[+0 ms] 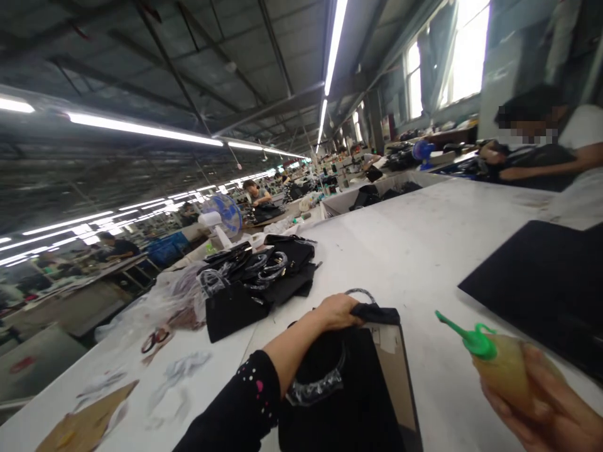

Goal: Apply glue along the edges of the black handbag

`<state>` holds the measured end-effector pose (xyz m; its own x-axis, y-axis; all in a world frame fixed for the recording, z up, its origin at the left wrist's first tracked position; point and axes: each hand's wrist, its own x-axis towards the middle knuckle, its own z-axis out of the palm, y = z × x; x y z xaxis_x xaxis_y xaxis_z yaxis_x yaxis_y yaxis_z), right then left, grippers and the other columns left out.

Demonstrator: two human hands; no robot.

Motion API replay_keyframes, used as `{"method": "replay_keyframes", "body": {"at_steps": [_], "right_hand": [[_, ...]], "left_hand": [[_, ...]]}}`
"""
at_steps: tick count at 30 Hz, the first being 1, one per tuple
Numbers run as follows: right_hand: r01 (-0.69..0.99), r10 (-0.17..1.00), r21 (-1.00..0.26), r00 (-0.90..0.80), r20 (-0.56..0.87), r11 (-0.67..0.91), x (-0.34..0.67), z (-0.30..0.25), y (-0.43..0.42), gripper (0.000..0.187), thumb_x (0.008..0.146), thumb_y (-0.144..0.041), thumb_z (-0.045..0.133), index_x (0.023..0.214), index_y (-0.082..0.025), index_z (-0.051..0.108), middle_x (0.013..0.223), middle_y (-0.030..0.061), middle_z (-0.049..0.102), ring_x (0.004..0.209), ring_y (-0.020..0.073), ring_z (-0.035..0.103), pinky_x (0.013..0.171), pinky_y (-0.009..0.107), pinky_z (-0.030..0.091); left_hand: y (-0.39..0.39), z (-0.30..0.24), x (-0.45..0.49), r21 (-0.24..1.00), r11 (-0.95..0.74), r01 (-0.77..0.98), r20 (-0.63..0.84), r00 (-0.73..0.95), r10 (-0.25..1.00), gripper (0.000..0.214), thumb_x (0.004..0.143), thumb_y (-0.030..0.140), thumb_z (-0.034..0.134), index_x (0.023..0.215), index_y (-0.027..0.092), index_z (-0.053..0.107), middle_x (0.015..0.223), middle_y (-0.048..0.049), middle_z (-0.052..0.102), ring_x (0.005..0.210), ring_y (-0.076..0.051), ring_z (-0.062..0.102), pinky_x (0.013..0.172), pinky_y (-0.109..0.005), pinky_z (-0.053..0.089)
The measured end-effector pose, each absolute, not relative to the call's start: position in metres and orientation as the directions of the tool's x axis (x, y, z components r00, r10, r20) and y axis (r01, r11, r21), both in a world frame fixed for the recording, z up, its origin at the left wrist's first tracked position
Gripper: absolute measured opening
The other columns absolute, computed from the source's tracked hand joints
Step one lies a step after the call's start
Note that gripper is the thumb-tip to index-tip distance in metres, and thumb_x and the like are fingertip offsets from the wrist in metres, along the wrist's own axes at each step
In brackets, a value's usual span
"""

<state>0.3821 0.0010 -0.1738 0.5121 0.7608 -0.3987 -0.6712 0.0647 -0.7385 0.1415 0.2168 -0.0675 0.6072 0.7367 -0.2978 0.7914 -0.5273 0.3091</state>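
Note:
My left hand [338,312] is closed on the top edge of a black bag [348,389] that lies on the white table [424,251], pinching its black flap near the plastic-wrapped handle [315,386]. My right hand [546,408], at the lower right, is wrapped round a yellowish squeeze bottle [506,367] with a green nozzle [464,336] that points left towards the bag. A brown cardboard panel [398,370] shows inside the bag's opening.
A heap of black bags with wrapped handles [257,276] lies further left, beside clear plastic wrap [164,301]. A flat black sheet [541,282] lies to the right. A small blue fan [223,216] stands behind. Another person [541,144] works at the far right.

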Motion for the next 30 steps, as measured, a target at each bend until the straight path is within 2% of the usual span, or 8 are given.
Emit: {"method": "replay_keyframes", "body": {"at_steps": [3,6,9,13,15,18,21,30], "right_hand": [[-0.565,0.79,-0.824,0.484,-0.377,-0.046,0.386,-0.169,-0.006,0.084,0.051,-0.073,0.102,0.116,-0.028,0.073,0.089,0.0046,0.078,0.058,0.0218,0.066,0.037,0.026,0.048],[-0.42,0.8,-0.898,0.488,-0.348,-0.134,0.394,-0.181,-0.007,0.09,0.052,-0.077,0.098,0.119,-0.022,0.071,0.069,0.0035,0.072,0.047,0.0213,0.059,0.037,0.029,0.042],[-0.253,0.809,-0.946,0.501,-0.306,-0.201,0.411,-0.201,-0.002,0.089,0.052,-0.076,0.097,0.118,-0.022,0.073,0.075,0.0068,0.075,0.054,0.0265,0.066,0.041,0.032,0.044],[0.148,0.863,-0.968,0.495,-0.103,-0.201,0.436,-0.219,0.013,0.071,0.069,-0.082,0.085,0.111,-0.025,0.079,0.08,0.0054,0.076,0.057,0.0254,0.065,0.048,0.035,0.05],[0.278,0.891,-0.946,0.453,-0.023,-0.166,0.444,-0.22,0.024,0.063,0.074,-0.081,0.083,0.107,-0.028,0.081,0.083,0.0042,0.077,0.064,0.0259,0.067,0.054,0.035,0.053],[0.353,0.931,-0.931,0.363,0.046,-0.092,0.45,-0.218,0.042,0.062,0.073,-0.086,0.081,0.101,-0.03,0.082,0.094,0.0045,0.08,0.081,0.0304,0.071,0.067,0.037,0.056],[0.401,0.96,-0.916,0.259,0.109,-0.004,0.451,-0.218,0.056,0.064,0.078,-0.091,0.074,0.099,-0.031,0.082,0.099,0.005,0.08,0.089,0.0326,0.071,0.07,0.039,0.054],[0.45,0.979,-0.877,0.025,0.202,0.17,0.457,-0.209,0.07,0.049,0.098,-0.074,0.07,0.095,-0.027,0.081,0.083,0.0033,0.071,0.073,0.024,0.063,0.064,0.035,0.049]], "left_hand": [[0.223,-0.098,0.141,0.381,-0.503,0.776,-0.383,0.627,0.679,0.013,0.086,0.033,0.082,0.078,0.023,0.08,0.064,0.0042,0.059,0.069,-0.017,0.059,0.066,-0.023,0.04],[0.225,-0.119,0.134,0.439,-0.474,0.763,-0.434,0.642,0.632,0.018,0.088,0.034,0.079,0.075,0.021,0.077,0.066,0.0038,0.063,0.071,-0.017,0.062,0.065,-0.021,0.042],[0.226,-0.134,0.127,0.475,-0.454,0.754,-0.435,0.649,0.624,0.021,0.091,0.037,0.076,0.078,0.021,0.075,0.07,0.0036,0.065,0.077,-0.017,0.065,0.066,-0.02,0.043],[0.227,-0.147,0.123,0.476,-0.439,0.762,-0.415,0.635,0.651,0.023,0.094,0.042,0.073,0.085,0.021,0.073,0.077,0.003,0.067,0.082,-0.018,0.065,0.07,-0.021,0.044],[0.228,-0.151,0.123,0.457,-0.434,0.776,-0.411,0.617,0.671,0.024,0.095,0.045,0.072,0.09,0.021,0.073,0.083,0.0017,0.07,0.085,-0.02,0.067,0.072,-0.023,0.046],[0.229,-0.156,0.124,0.417,-0.433,0.799,-0.427,0.593,0.683,0.028,0.095,0.051,0.071,0.097,0.023,0.071,0.092,-0.0006,0.074,0.092,-0.024,0.07,0.078,-0.027,0.05],[0.23,-0.158,0.124,0.381,-0.444,0.811,-0.449,0.583,0.678,0.031,0.096,0.055,0.069,0.1,0.024,0.07,0.098,-0.0015,0.076,0.1,-0.026,0.073,0.084,-0.031,0.053],[0.224,-0.159,0.127,0.279,-0.478,0.833,-0.449,0.553,0.701,0.036,0.1,0.061,0.062,0.1,0.024,0.065,0.109,-0.004,0.078,0.109,-0.028,0.074,0.09,-0.034,0.055]]}}
